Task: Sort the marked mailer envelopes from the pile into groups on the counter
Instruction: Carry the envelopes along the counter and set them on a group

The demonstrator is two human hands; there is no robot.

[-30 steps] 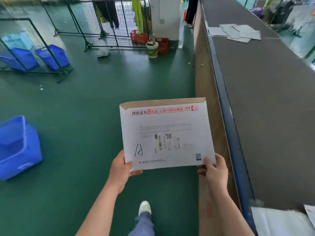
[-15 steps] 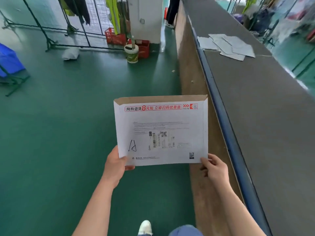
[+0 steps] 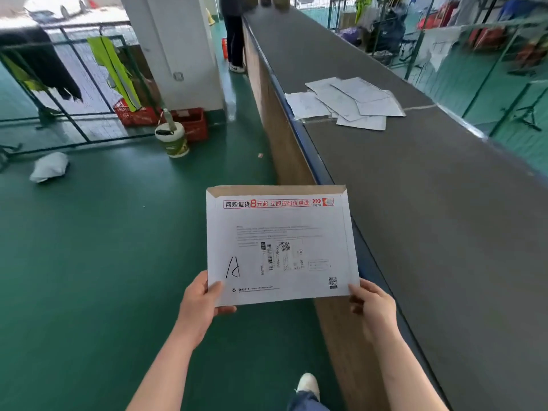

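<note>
Nearer now: envelope group [image 3: 347, 102] on counter [image 3: 430, 218] w/ us walking up; our left hand [image 3: 201, 304] & right hand [image 3: 374, 310] pinch mailer [image 3: 281, 247] bottom corners, held beside counter edge, over floor.

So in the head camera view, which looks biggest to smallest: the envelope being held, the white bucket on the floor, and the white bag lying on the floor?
1. held envelope, though it is nearest the camera
2. white bucket and white bag: too alike to rank
</note>
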